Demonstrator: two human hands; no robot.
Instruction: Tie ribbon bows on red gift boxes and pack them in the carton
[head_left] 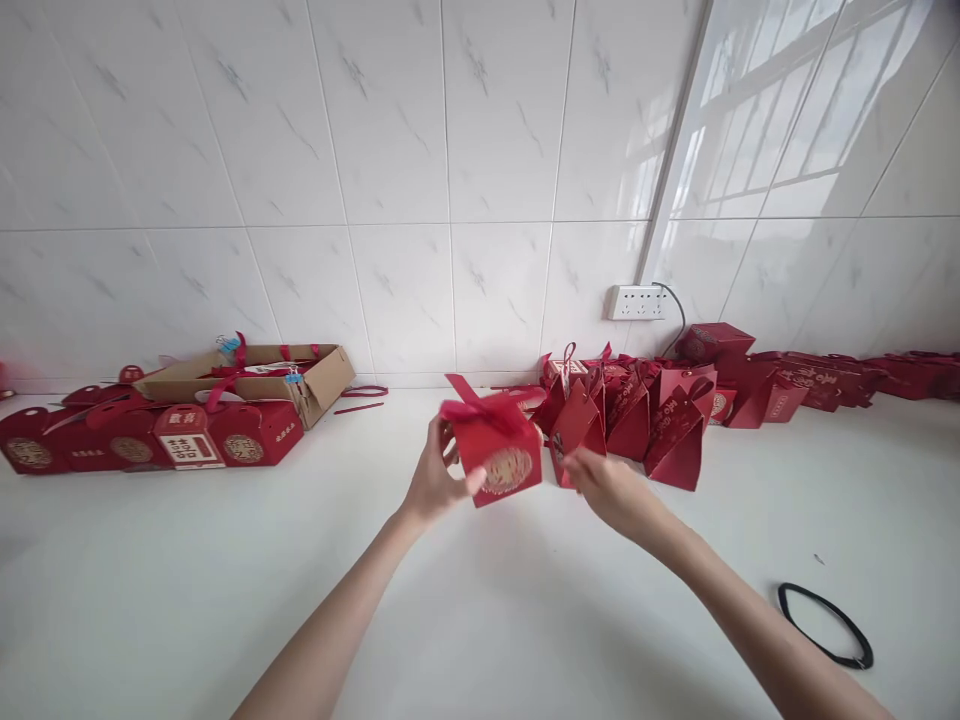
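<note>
Tilted above the white tabletop, a red gift box with a round gold emblem and a dark red ribbon on top is held in my left hand. The thumb presses its front face, while the other fingers are partly hidden behind it. My right hand is to the right of that box, apart from it, with its fingers curled together and slightly blurred. Whether anything is between those fingers is hidden. Just behind them stands a red bag-shaped box, and I cannot tell if they touch it.
More red bag-shaped boxes stand on the right, with others further along the wall. On the left, finished-looking red boxes line up before an open cardboard box. A black loop lies front right. A power strip hangs on the tiled wall.
</note>
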